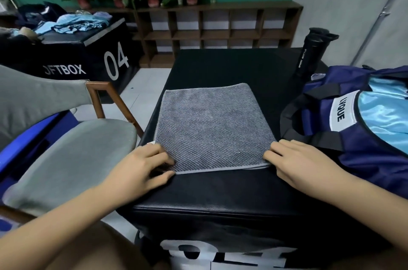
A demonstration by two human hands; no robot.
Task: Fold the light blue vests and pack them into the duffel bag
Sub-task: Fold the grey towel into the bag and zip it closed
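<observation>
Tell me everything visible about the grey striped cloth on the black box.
The grey cloth is a folded rectangle of woven-looking fabric with fine diagonal stripes and a paler hemmed edge; layers show at its near right corner. It lies flat on the black box, left of the duffel bag. The left hand pinches its near left corner, beside a small white tag; the right hand touches the near right corner, grip unclear.

1. Towel (212,128), centre: grey, fine diagonal stripes, paler grey hem.
2. Duffel bag (375,150), right: navy, black straps, white label, shiny light blue inside.
3. Surface (220,190): black.
4. Vests (75,23), upper left: light blue.
5. Chair (72,155), left: grey.
</observation>
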